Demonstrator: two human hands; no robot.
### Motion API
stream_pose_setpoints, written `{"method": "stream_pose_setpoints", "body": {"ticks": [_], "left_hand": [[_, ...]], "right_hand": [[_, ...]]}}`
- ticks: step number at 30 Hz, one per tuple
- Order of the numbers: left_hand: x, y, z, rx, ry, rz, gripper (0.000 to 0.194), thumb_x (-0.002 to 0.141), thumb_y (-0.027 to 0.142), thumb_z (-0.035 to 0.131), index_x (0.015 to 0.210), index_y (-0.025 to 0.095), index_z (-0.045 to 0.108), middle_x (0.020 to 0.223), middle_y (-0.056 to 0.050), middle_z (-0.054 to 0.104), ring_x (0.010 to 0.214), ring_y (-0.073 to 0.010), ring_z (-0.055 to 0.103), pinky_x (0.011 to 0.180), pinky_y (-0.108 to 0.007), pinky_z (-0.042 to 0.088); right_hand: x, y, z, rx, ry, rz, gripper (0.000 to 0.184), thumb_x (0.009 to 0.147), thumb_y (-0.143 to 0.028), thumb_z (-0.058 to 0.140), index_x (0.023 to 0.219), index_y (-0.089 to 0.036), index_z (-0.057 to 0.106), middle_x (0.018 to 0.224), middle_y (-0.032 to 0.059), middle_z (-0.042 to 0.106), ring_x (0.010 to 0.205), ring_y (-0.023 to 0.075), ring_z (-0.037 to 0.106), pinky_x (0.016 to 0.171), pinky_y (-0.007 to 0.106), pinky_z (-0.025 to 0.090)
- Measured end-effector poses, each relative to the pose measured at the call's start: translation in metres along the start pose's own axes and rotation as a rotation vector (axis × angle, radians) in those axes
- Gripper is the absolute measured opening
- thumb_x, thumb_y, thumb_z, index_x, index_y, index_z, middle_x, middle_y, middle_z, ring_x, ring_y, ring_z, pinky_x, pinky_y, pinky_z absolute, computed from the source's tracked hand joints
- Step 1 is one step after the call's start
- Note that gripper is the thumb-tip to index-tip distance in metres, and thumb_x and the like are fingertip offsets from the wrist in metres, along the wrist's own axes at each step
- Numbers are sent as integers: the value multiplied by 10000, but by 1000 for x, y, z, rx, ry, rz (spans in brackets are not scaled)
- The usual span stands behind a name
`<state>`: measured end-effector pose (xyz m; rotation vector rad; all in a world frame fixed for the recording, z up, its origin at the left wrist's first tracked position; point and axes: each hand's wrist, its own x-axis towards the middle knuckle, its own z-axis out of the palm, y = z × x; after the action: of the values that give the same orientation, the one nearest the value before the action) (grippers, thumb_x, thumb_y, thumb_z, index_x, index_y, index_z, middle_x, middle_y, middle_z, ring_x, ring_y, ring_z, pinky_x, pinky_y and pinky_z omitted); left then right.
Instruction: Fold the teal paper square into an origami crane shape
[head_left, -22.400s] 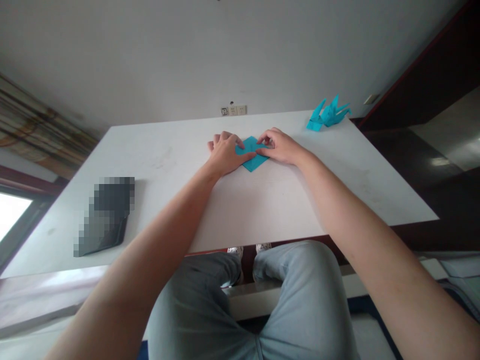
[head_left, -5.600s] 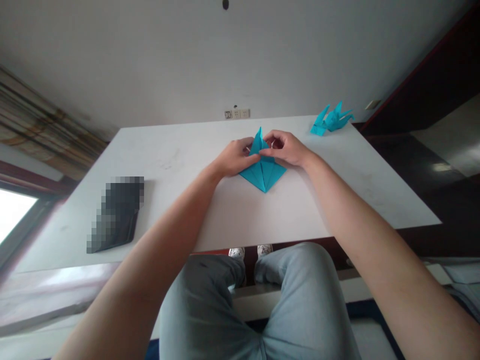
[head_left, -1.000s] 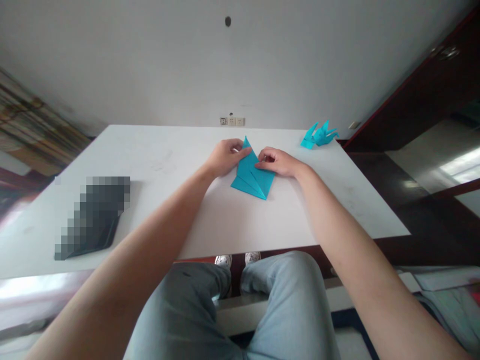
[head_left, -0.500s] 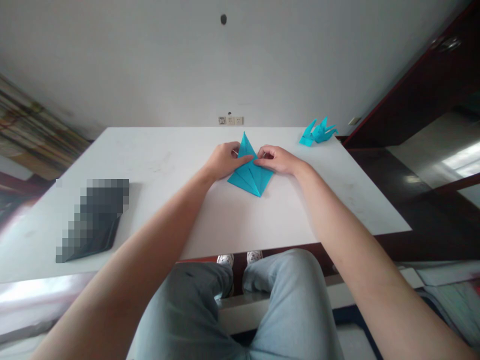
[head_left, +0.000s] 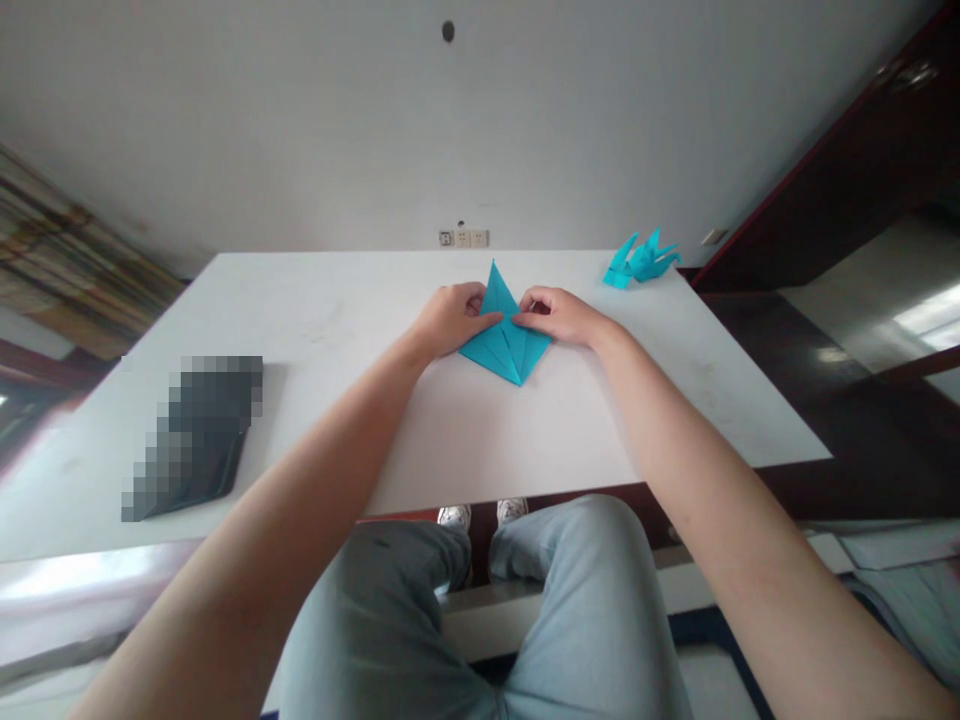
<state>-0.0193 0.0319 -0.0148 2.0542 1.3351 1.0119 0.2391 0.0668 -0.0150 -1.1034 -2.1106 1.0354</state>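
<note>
Between our left hand (head_left: 452, 320) and right hand (head_left: 564, 316), equally near and each pinching a side edge, we hold the folded turquoise origami paper (head_left: 508, 350) on the white surface (head_left: 337, 315), its long axis pointing away.

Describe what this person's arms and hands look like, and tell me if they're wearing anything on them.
The left hand and right hand are both bare: no gloves, and no rings show, though parts are hidden. The left forearm and right forearm are bare too, with no sleeve, watch or bracelet in view.
</note>
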Motion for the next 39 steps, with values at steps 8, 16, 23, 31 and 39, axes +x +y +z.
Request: {"method": "stream_pose_setpoints", "body": {"ticks": [8, 16, 23, 31, 39], "left_hand": [[-1, 2, -2, 80, -32, 14, 307, 841, 456, 856, 797, 250, 633, 736, 1, 639, 704, -193, 530, 682, -352, 349], [-6, 8, -6, 37, -34, -36, 603, 788, 388, 963, 1302, 249, 680, 887, 6, 749, 813, -221, 694, 740, -329, 487], [-5, 6, -7, 31, -84, -30, 823, 774, 392, 996, 1484, 261, 603, 1034, -29, 810, 874, -232, 747, 761, -324, 541], [-7, 4, -6, 57, -115, -55, 898, 833, 447, 951, 1601, 251, 530, 1109, -59, 801, 985, -269, 767, 867, -380, 595], [-6, -1, -3, 49, -83, -65, 1059, 816, 406, 949, 1702, 269, 385, 1393, -131, 777, 1026, -255, 756, 1013, -444, 604]], "right_hand": [[-1, -3, 0, -6, -5, -20, 313, 817, -490, 874, 883, -234, 706, 896, 33, 692, 860, 229, 594, 839, 399, 479], [-1, -4, -2, -10, -24, -32, 344, 800, -502, 883, 931, -232, 714, 878, 27, 683, 826, 222, 578, 816, 394, 470], [0, -2, -2, 0, -31, -7, 409, 749, -496, 950, 976, -230, 737, 885, 18, 704, 822, 213, 577, 784, 366, 475], [2, 4, 0, -8, 24, -29, 398, 748, -415, 951, 1048, -244, 754, 971, 37, 736, 820, 220, 581, 804, 391, 541], [3, 9, 0, -112, 80, -69, 316, 778, -374, 965, 981, -240, 763, 1112, 67, 716, 880, 217, 611, 845, 397, 594]]}}
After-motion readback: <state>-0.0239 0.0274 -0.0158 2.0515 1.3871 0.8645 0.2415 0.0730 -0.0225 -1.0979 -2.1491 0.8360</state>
